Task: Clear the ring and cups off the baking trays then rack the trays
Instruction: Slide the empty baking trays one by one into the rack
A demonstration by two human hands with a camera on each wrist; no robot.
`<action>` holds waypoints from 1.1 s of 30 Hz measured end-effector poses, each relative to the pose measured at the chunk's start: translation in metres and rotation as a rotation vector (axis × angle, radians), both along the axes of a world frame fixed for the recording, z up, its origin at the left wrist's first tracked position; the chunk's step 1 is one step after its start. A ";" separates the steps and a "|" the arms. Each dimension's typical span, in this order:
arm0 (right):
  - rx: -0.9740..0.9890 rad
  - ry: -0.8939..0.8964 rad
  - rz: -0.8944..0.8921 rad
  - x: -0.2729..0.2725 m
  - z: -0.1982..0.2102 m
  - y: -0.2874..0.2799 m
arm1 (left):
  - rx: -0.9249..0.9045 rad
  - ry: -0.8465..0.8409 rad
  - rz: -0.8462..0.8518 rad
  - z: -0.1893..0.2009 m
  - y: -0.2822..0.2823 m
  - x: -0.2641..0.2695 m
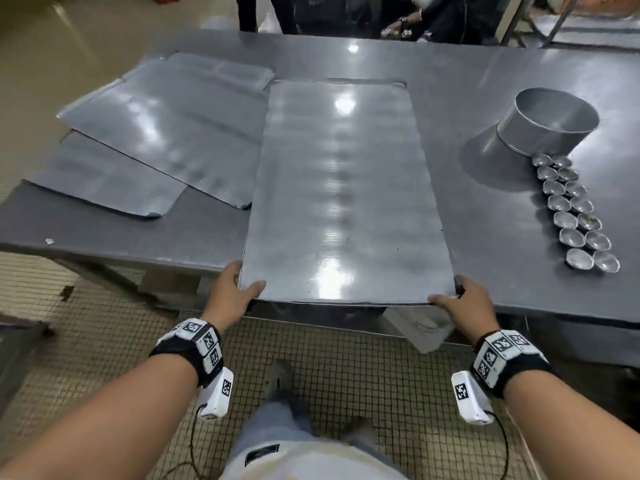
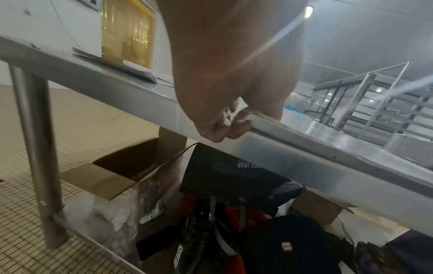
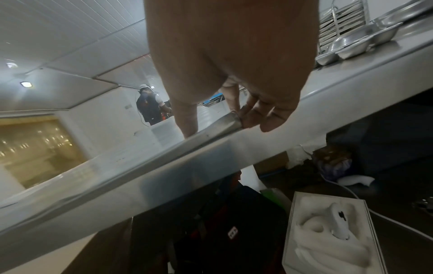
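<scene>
Steel-grey and bare, the nearest baking tray (image 1: pixel 343 188) lies lengthwise across the middle of the tabletop (image 1: pixel 485 81), its near short edge jutting just past the tabletop's front edge. The left hand (image 1: pixel 231 289) grips the tray's near left corner, thumb lying on top and the other fingers curled under the rim; the left wrist view shows those fingers (image 2: pixel 219 128) folded round the metal lip. The right hand (image 1: pixel 462 303) holds the near right corner in the same way, thumb on top, and from the right wrist view its fingers (image 3: pixel 255 115) wrap round the rolled edge of the tray (image 3: pixel 218 126).

Two more trays sit toward the tabletop's left edge: one tray (image 1: pixel 169 123) lies at an angle, overlapping a lower tray (image 1: pixel 104 178) that reaches nearer the front left corner. The angled one seems to touch the held tray's left side, though the overlap there is hard to judge.

Near the tabletop's right edge stands the ring (image 1: pixel 550 123), a tall metal band. Just in front of it the small metal cups (image 1: pixel 571 213) are lined up in two rows running toward the front edge, well apart from the trays.

A person (image 1: pixel 443 15) in dark clothes stands beyond the tabletop's far edge.
</scene>
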State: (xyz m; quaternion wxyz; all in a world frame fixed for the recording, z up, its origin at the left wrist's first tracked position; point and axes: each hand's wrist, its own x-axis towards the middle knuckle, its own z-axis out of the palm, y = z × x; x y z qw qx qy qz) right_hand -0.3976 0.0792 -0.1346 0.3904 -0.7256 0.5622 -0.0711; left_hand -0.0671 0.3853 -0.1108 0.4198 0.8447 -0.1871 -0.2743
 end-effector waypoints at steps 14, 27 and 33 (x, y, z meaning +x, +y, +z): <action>0.205 -0.198 -0.139 -0.041 0.004 0.047 | 0.084 0.068 0.028 -0.009 0.052 -0.038; 0.168 -0.045 -0.091 -0.012 0.006 0.029 | 0.265 0.303 -0.197 0.002 0.079 -0.015; 0.183 -0.043 -0.159 -0.006 0.005 0.021 | 0.224 0.268 -0.131 0.010 0.046 -0.005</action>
